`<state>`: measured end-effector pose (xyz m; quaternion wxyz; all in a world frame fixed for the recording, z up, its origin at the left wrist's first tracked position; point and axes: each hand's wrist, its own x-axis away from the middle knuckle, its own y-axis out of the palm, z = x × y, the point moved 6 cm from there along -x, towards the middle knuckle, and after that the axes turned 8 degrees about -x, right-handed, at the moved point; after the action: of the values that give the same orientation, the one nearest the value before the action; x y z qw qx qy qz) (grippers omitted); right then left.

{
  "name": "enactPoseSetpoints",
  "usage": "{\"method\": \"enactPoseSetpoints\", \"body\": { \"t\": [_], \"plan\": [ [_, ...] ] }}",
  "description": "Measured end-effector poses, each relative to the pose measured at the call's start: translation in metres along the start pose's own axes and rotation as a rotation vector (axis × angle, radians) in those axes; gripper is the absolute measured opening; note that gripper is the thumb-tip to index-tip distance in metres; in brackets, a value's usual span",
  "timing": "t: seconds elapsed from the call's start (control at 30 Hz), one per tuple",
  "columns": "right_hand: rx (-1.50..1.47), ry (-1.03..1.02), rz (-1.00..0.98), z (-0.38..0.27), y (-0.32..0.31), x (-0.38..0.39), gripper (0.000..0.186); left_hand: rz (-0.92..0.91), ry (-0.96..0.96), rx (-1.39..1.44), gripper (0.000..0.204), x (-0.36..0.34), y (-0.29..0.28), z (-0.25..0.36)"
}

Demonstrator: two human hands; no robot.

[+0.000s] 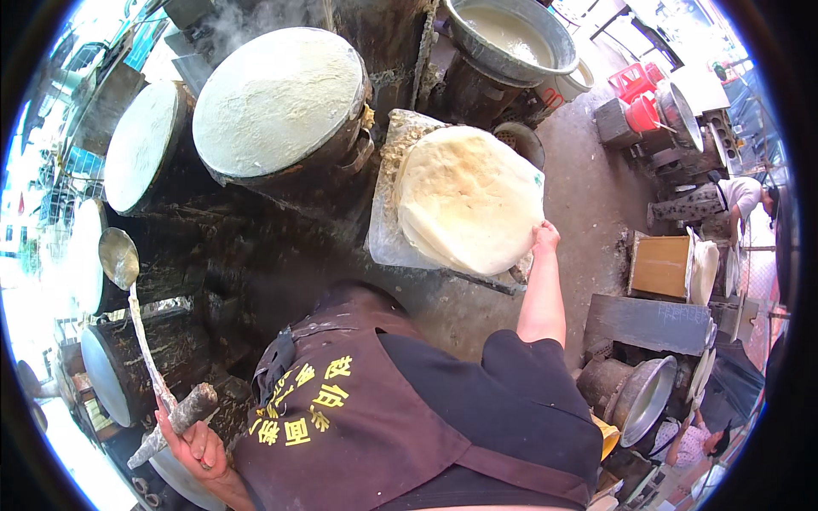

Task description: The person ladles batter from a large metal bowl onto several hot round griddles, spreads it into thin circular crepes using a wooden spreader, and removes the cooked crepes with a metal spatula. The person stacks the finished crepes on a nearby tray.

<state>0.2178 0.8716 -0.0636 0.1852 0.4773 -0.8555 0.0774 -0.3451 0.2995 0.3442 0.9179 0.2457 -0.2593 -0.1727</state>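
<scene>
My right hand [545, 236] has a closed grip on the rim of a large round flatbread [469, 198], thin, pale and lightly browned; it hangs from my grip out over a grey board [385, 230] that lies just under and beyond it. Whether the sheet's far edge already touches the board I cannot tell.

My left hand [198, 444] is wrapped tight round the handle of a long ladle [128, 289], whose bowl stands well up and away from that grip, toward the hot plates.

Beyond the flatbread, farther from my right grip, sits a big round griddle drum [281, 100] with a pale layer of batter spread over its whole top and steam rising behind it. A second griddle [141, 145] to its left is coated the same way, and more round plates curve down past the ladle bowl. Past the board stands a wide metal basin [511, 34] of pale batter.

As I judge it, one sheet is cooked and lifted off, not yet laid flat; two griddles are spread and cooking, and those sheets are left to peel.

Off to the right of my grip a person in a light top [741, 196] bends beside stacked round sheets.
</scene>
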Motion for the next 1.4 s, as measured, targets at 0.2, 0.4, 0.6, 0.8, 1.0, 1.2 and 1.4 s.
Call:
{"method": "enactPoseSetpoints", "body": {
  "t": [0.2,0.4,0.6,0.8,1.0,1.2,1.4],
  "plan": [
    [0.355,-0.092,0.000,-0.039,-0.008,0.043,0.036,0.093,-0.049,0.070,0.046,0.047,0.001,0.005],
    [0.680,-0.869,-0.013,-0.097,0.066,0.134,0.030,0.184,-0.002,0.173,0.047,0.076,-0.053,-0.006],
    [0.282,-0.688,-1.146,-0.061,0.279,0.448,0.026,-0.001,-0.008,0.273,0.044,0.093,-0.130,-0.039],
    [0.090,-0.830,-2.643,-0.023,0.243,0.821,0.044,0.253,0.069,0.206,0.044,0.067,-0.178,-0.081],
    [0.547,-1.106,-3.280,0.071,0.145,0.905,0.067,0.572,0.278,0.198,0.060,0.083,-0.226,-0.097],
    [0.023,-0.582,-3.012,0.114,0.186,0.896,0.051,1.232,0.552,-1.175,0.061,0.176,-0.335,-0.148],
    [0.969,0.030,-2.750,0.173,0.193,0.851,0.037,1.363,-0.272,-0.937,0.066,0.233,-0.426,-0.266]
  ]
}}
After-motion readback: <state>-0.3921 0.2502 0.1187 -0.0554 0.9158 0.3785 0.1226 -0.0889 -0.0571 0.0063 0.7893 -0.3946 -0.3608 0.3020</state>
